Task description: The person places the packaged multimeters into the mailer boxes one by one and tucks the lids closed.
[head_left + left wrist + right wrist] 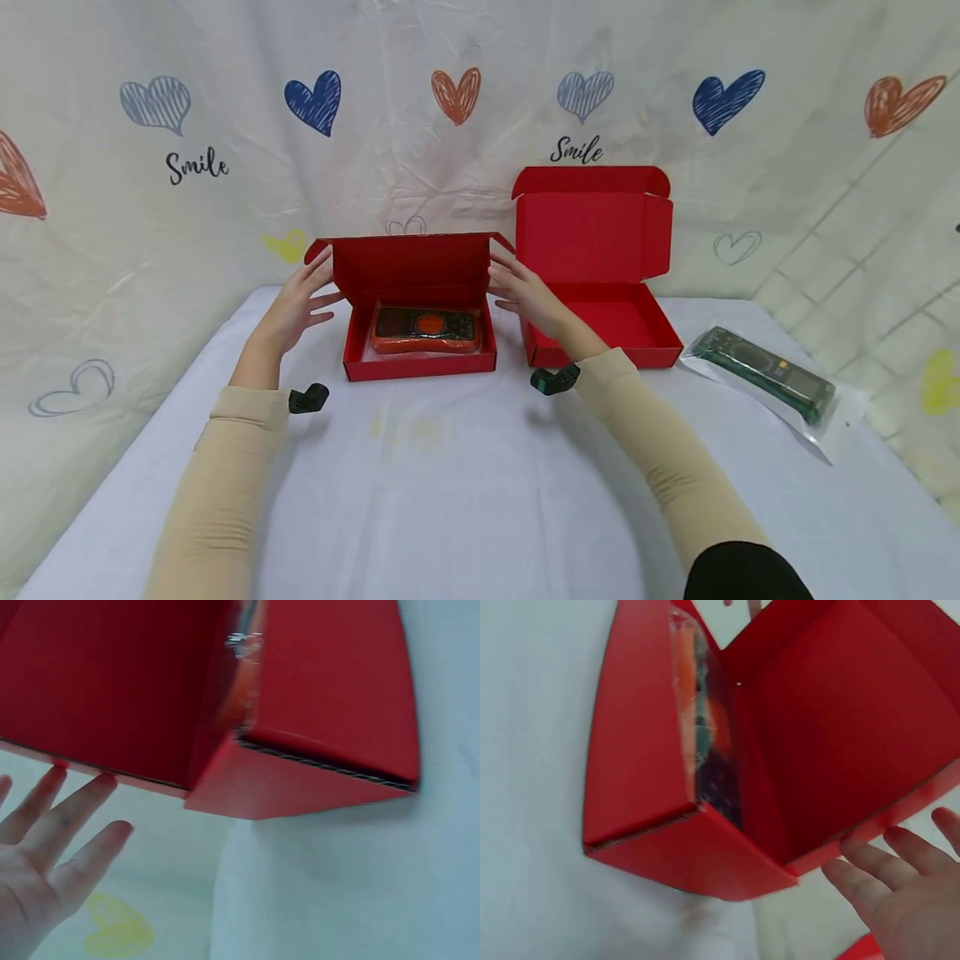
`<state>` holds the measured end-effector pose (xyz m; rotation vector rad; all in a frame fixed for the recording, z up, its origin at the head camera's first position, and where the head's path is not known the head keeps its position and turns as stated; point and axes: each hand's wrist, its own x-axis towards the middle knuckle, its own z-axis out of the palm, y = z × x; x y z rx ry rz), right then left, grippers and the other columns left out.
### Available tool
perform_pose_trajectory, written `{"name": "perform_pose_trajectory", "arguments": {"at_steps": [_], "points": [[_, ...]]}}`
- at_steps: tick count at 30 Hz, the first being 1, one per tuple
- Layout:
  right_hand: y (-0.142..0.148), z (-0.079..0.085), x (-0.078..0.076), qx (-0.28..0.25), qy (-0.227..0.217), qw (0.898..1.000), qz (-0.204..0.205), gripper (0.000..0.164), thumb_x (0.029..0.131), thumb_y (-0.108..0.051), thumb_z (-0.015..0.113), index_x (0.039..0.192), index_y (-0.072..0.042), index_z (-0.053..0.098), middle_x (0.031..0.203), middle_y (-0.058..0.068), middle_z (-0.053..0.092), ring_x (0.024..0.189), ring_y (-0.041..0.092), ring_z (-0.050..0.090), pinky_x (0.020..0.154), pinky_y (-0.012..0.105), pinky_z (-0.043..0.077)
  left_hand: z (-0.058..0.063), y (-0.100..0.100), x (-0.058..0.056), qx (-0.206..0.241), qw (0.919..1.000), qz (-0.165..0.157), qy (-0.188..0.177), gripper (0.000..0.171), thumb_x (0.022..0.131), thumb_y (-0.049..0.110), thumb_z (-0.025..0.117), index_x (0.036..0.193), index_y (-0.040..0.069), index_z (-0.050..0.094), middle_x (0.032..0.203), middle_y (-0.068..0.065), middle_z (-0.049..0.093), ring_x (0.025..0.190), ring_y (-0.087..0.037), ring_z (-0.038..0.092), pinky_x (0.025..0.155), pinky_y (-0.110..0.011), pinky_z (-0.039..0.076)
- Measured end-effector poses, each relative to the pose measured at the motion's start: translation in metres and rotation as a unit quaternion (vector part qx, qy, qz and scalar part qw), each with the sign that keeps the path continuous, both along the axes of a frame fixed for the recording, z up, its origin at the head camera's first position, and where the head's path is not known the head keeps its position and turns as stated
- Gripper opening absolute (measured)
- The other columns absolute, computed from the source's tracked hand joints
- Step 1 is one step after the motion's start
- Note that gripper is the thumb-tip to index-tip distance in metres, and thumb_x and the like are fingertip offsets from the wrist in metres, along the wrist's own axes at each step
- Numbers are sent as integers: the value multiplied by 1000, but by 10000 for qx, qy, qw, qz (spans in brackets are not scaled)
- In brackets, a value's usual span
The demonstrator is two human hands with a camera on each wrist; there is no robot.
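A red cardboard box (420, 366) stands in the middle of the table with its lid (414, 265) tilted up and leaning forward. Inside lies an orange and dark multimeter (426, 323) with an orange dial, wrapped in clear plastic. My left hand (292, 304) is at the lid's left side, fingers spread and mostly straight; in the left wrist view its fingertips (105, 780) touch the lid's edge. On the other side my right hand (528, 298) has its fingers extended, and the right wrist view shows fingertips (851, 844) against the lid edge.
A second red box (600, 357) stands just right, behind my right forearm, its lid upright and no item visible inside. Farther right lies a dark green device (765, 371) in a clear plastic bag. A white curtain (390, 125) with printed hearts hangs behind the table.
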<state>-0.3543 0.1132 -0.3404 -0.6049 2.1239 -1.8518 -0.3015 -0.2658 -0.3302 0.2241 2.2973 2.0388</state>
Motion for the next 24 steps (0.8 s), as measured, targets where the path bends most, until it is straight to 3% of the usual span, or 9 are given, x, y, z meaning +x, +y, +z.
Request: {"name": "perform_pose_trajectory", "arguments": {"at_steps": [6, 14, 20, 24], "points": [[5, 9, 4, 167, 179, 9996, 170, 72, 104, -37, 56, 165, -23, 21, 165, 9, 31, 146, 38, 38, 116, 52, 36, 16, -4, 7, -317, 9993, -200, -15, 79, 102, 62, 38, 167, 27, 11, 168, -20, 18, 146, -50, 31, 116, -69, 20], [5, 18, 5, 325, 162, 9993, 62, 69, 105, -40, 53, 164, -19, 24, 161, 13, 39, 141, 40, 44, 111, 55, 40, 31, 0, 7, -132, 9988, 100, -454, 95, 94, 80, 31, 166, 21, 13, 166, -21, 22, 145, -49, 33, 117, -66, 22], [4, 29, 3, 148, -291, 9994, -79, 68, 107, -54, 40, 163, -18, 28, 160, 14, 40, 139, 41, 47, 109, 56, 43, 40, 2, 1, -539, 9970, 174, -525, 97, 94, 80, 31, 165, 16, 17, 165, -22, 25, 144, -50, 36, 115, -67, 26], [1, 40, 0, 146, -550, 9983, -158, 68, 106, -57, 39, 163, -19, 28, 160, 13, 41, 138, 40, 49, 109, 59, 42, 46, 2, -2, -679, 9958, 150, -595, 100, 94, 81, 32, 165, 13, 15, 166, -22, 24, 142, -51, 37, 113, -68, 28]]}}
